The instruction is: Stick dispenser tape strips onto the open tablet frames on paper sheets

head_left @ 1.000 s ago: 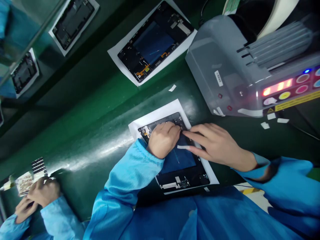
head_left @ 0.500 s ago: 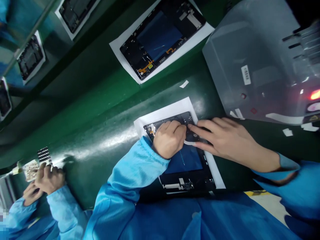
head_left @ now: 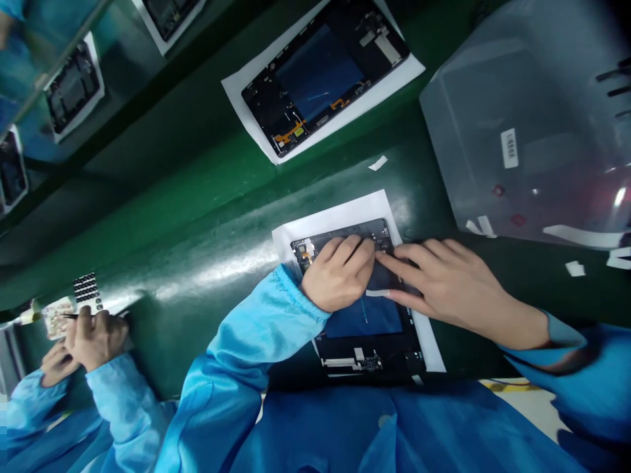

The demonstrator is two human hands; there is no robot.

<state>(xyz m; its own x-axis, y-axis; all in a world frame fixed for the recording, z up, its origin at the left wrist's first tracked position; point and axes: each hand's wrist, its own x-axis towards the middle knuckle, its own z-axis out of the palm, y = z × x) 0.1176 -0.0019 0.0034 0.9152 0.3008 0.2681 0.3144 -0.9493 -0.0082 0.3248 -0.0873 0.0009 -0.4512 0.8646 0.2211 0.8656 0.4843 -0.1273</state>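
Observation:
A tablet's opened inside, black with a blue panel (head_left: 362,322), lies on a white sheet (head_left: 345,207) in front of me. My left hand (head_left: 340,272) is closed over its upper middle, fingers curled down; whatever they pinch is hidden. From the right, my right hand (head_left: 438,282) reaches over the tablet, its forefinger stretched out almost to the left fingertips. A narrow white strip (head_left: 377,293), perhaps tape backing, extends from the right thumb's tip over the blue panel; the exact grip on it is unclear.
Another opened tablet (head_left: 320,79) lies on a sheet further up the green bench (head_left: 207,197). A grey machine cover (head_left: 493,131) stands at right, with white scraps (head_left: 576,269) nearby. At left, a co-worker's hands (head_left: 93,335) work beside a black-dotted sheet (head_left: 87,289).
The view has shifted slightly. My right thumb has moved a little down the tablet, and the white strip with it. My left hand stays closed at about the same place.

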